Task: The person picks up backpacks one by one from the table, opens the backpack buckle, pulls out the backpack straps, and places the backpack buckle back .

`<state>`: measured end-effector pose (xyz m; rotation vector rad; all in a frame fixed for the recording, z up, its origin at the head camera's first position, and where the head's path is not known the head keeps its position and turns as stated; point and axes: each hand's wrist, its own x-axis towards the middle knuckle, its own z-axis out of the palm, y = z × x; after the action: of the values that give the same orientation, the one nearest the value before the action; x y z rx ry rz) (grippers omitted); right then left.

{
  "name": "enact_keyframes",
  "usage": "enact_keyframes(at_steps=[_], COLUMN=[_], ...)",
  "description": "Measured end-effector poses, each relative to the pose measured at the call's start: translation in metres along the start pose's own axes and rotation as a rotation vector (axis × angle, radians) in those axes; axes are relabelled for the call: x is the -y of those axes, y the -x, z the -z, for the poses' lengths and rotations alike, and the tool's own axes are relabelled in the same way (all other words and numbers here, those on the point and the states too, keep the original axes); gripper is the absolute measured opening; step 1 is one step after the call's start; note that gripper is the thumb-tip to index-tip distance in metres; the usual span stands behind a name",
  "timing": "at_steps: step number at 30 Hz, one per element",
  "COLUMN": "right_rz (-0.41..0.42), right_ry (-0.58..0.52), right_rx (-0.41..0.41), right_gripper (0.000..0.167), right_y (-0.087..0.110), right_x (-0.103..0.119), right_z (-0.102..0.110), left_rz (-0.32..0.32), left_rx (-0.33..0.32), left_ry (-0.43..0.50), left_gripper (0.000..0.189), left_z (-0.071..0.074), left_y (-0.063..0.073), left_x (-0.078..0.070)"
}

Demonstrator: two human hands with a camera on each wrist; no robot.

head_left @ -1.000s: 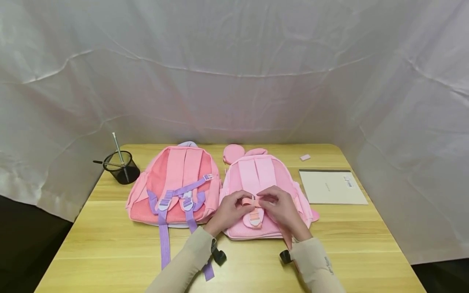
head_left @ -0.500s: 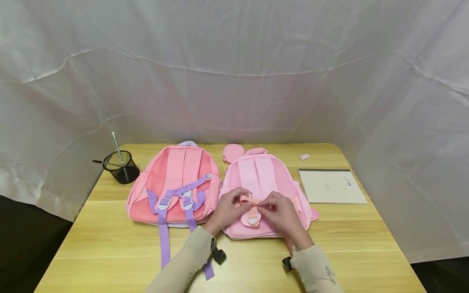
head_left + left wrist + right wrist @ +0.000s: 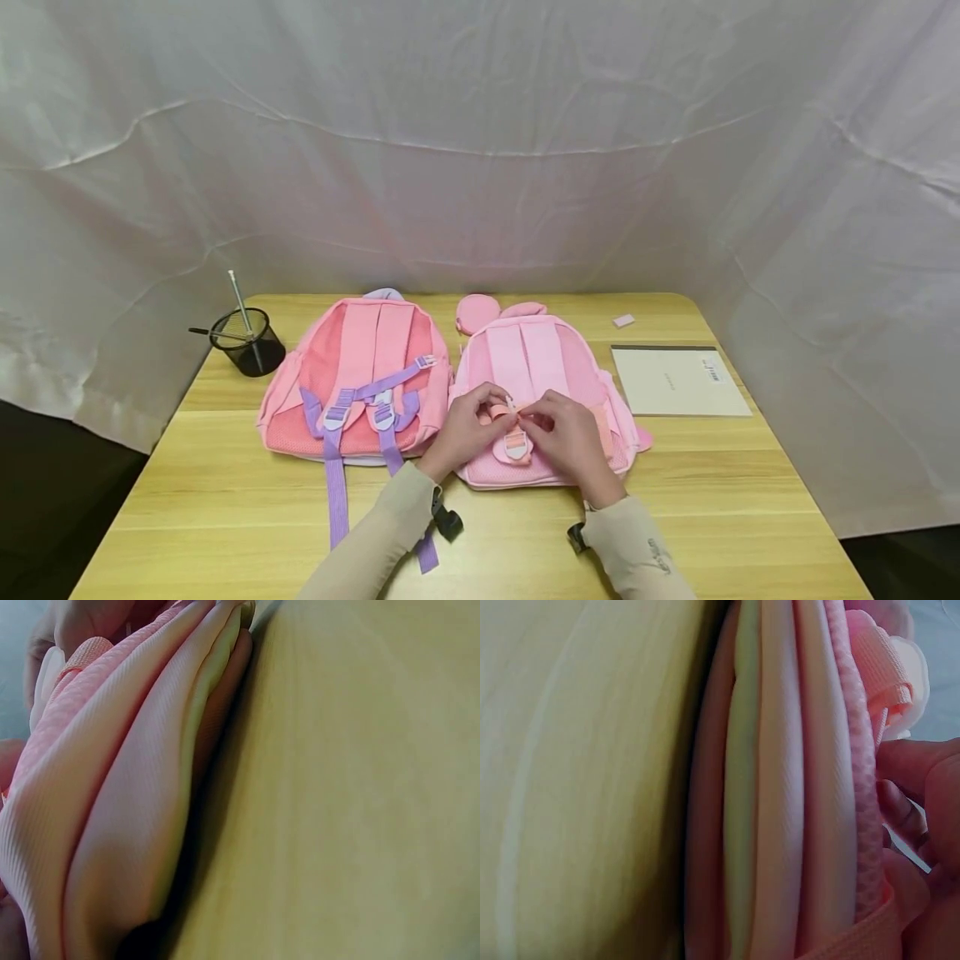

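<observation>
A light pink backpack (image 3: 480,354) lies on the table with its straps facing up. Over its lower middle my left hand (image 3: 467,432) pinches a coral strap (image 3: 498,411) beside a small white buckle (image 3: 512,403). My right hand (image 3: 567,437) meets it from the other side, pinching the strap with thumb and forefinger. A larger white adjuster (image 3: 517,447) with coral webbing sits just below the fingertips. The left wrist view shows mostly the backpack's side (image 3: 135,817). In the right wrist view, my right hand (image 3: 934,802) is beside the mesh back, partly out of frame.
A coral backpack (image 3: 360,342) with purple straps (image 3: 336,492) lies to the left, against the pink one. Beyond it stands a black mesh pen cup (image 3: 258,354) holding pens. A notebook (image 3: 678,387) and a small pink eraser (image 3: 623,321) lie at the right.
My right hand and forearm have shifted slightly left, and its fingers have lowered. The hanging coral strap beside the right wrist now shows on the backpack's right side. My left hand stays nearly still.
</observation>
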<state>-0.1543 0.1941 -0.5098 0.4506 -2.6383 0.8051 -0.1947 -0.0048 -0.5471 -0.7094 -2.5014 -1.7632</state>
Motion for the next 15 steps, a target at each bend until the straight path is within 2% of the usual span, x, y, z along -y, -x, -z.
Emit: enact_keyframes(at_steps=[7, 15], right_rz=[0.008, -0.021], right_ry=[0.086, 0.098], right_rx=[-0.024, -0.067], right_gripper=[0.01, 0.013], right_y=[0.0007, 0.0009], right_x=[0.0025, 0.002], right_z=[-0.0008, -0.0013], left_rz=[-0.009, -0.049], left_rx=[-0.031, -0.106], left_ry=[-0.011, 0.026], left_gripper=[0.025, 0.027], left_z=[-0.0018, -0.006], left_y=[0.001, 0.0023], left_x=[-0.0023, -0.0024])
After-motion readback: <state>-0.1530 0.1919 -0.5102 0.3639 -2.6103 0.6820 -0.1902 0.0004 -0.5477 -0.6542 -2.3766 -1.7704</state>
